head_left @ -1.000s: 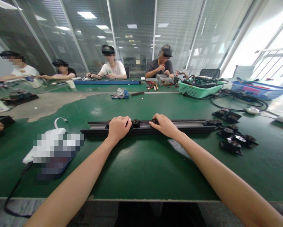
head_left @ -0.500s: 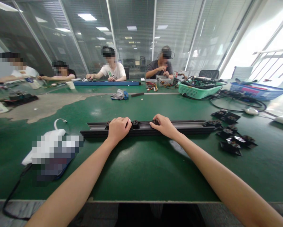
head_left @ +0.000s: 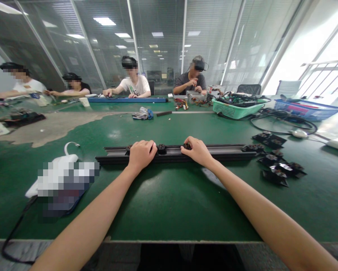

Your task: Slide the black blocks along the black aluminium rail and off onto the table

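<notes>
A long black metal channel lies crosswise on the green table. Over its left half, my left hand is closed, fingers curled round the channel; what lies under the fingers is hidden. One small black module sits in the channel just right of that hand, and part of another shows to its left. My right hand pinches a further black module in the channel, between thumb and fingers. Several loose black modules lie by the channel's right end.
To the left are a white device with a cable and a dark blurred-out item. A green basket of cables and a blue basket stand at the back right. Several people sit across the table, near a long blue bar.
My right hand has shifted very slightly to the right along the channel with the pinched module. My left hand stays in the same place.
</notes>
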The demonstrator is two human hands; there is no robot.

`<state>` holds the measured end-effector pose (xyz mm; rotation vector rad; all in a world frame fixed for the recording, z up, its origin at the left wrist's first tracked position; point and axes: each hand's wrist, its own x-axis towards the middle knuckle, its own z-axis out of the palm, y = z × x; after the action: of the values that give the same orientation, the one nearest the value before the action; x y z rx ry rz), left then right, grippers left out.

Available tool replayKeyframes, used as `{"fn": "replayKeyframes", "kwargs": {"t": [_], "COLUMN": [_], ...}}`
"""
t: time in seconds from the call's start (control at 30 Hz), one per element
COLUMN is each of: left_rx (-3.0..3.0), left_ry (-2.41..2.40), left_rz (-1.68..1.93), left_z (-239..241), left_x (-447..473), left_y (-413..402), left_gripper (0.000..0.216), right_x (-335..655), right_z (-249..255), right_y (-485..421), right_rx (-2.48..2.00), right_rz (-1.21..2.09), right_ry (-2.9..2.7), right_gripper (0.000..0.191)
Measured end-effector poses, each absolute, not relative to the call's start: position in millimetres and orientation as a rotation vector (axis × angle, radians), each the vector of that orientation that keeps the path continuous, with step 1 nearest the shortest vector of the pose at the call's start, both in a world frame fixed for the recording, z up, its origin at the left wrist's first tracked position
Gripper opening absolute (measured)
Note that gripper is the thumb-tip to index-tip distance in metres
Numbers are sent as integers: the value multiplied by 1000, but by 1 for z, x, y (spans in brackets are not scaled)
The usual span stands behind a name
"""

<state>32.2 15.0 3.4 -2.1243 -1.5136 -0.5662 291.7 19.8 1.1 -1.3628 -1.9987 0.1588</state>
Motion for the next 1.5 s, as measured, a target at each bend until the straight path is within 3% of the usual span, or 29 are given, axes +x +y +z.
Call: {"fn": "replayKeyframes", "kwargs": {"t": [1.5], "left_rx": [-2144], "left_ry": [-1515], "left_rz": [-589], "left_z": [3], "left_x": [32], "left_y": [16], "left_gripper": [37], "right_x": [297], "right_z": [8], "right_y": [17], "right_rx": [-1495], "right_rz": [92], "right_ry": [-1974], "right_gripper": [14]}}
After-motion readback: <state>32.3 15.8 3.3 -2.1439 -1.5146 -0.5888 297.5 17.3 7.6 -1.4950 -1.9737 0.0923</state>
